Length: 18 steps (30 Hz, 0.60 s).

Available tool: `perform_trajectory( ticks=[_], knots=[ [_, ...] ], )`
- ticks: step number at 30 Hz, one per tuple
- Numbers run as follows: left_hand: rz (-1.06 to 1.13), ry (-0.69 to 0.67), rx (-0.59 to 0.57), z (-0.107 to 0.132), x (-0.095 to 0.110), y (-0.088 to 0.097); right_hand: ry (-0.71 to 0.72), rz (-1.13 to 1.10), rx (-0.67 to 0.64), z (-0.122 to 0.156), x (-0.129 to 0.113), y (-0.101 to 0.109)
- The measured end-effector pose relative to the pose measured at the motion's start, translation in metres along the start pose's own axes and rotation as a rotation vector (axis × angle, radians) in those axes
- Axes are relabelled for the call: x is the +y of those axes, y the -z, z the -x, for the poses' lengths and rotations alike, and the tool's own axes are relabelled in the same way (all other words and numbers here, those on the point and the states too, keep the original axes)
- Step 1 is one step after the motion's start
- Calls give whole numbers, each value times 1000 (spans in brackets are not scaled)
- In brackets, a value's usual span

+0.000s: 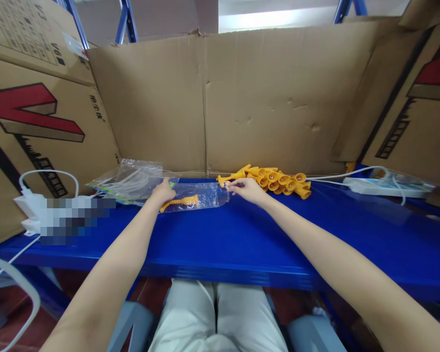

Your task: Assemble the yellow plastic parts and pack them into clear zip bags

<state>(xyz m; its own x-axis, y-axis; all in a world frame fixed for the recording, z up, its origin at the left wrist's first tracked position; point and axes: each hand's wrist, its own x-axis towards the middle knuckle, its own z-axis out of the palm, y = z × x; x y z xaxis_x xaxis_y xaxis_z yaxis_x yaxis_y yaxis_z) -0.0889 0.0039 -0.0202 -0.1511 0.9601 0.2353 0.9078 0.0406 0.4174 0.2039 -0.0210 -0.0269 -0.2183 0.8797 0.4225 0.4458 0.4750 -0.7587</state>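
My left hand (164, 192) rests with curled fingers on a clear plastic bag (201, 195) lying on the blue table (242, 234). An orange plastic part (179, 201) sits inside that bag, just below my left hand. My right hand (246, 188) pinches the bag's open right end, next to a pile of several orange plastic parts (275, 180) against the cardboard wall.
A stack of clear plastic bags (132, 182) lies at the left. A white power strip (377, 187) with cables is at the right, a white charger with a cable (33, 205) at the left. Cardboard walls (271, 98) enclose the back and sides.
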Motion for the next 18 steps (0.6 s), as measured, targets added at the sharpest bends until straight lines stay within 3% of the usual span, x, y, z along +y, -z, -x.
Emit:
perform_trajectory(
  ticks=[2, 4, 8, 13, 18],
  knots=[
    [-123, 89, 74, 7, 6, 0, -1, 85, 134, -8, 1, 8],
    [-179, 50, 132, 14, 15, -1, -6, 187, 201, -17, 0, 14],
    [-194, -100, 177, 19, 24, -8, 36, 493, 138, -34, -7, 18],
    [-187, -99, -20, 9, 18, -24, 9, 957, 26, -54, -6, 17],
    [-181, -92, -177, 2, 16, -30, -107, 1122, -181, -63, 3, 13]
  ],
)
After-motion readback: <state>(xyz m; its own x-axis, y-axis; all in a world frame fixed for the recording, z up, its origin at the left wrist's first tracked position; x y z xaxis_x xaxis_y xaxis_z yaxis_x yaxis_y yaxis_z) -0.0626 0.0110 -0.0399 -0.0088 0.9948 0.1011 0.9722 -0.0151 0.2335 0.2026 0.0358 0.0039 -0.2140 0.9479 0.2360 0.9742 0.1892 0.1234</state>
